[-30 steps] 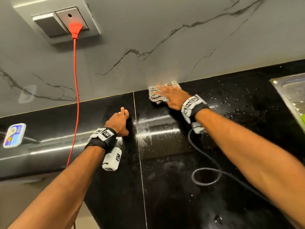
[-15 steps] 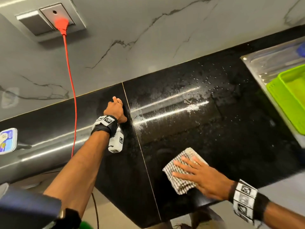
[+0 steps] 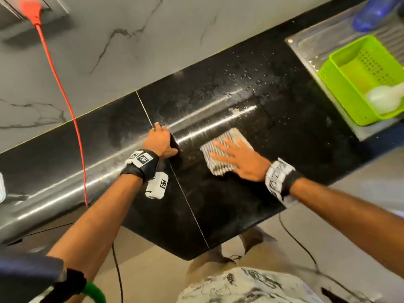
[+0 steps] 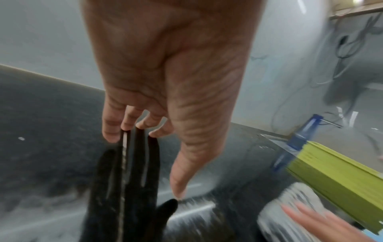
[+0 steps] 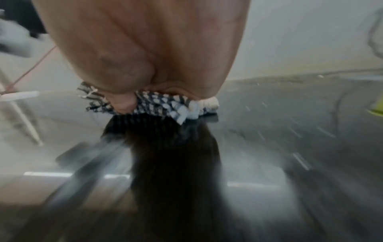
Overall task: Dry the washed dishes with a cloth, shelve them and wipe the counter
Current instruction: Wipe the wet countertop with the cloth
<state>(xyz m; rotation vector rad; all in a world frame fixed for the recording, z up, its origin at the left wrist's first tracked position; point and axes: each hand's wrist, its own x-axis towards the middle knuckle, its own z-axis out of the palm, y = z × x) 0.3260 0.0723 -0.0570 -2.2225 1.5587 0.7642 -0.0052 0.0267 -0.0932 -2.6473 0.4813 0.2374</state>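
1. The cloth (image 3: pixel 226 153) lies flat on the black counter (image 3: pixel 306 132), near the middle of the head view. It is checked and folded into a small pad.
2. Its long side runs from lower left to upper right in the frame.
3. The water drops (image 3: pixel 251 77) sit above and to the right of the cloth, up near the wall (image 3: pixel 153 44). More small drops are to the right, toward the sink (image 3: pixel 306 53). I think the next wipe should push up and right to reach them.
4. The right hand (image 3: pixel 240 162) is on top of the cloth. Its fingers (image 3: pixel 220 145) are straight and spread wide, pressing the cloth down. It does not grip it. In the right wrist view the palm squashes the cloth onto the counter.
5. The right arm comes in from the lower right, so it is the nearer one to the wet part.
6. The left hand (image 3: pixel 159 141) is just left of the cloth, not touching it. It leans on the counter by the thin seam (image 3: pixel 190 213). In the left wrist view its fingers (image 4: pixel 111 129) are straight, tips on the counter. It holds nothing.
7. At the right edge, a green basket (image 3: pixel 334 84) sits in the sink with a white spoon (image 3: pixel 384 97) inside. It is well apart from the cloth.
8. A red cord (image 3: pixel 65 101) hangs at the upper left, far from both hands.
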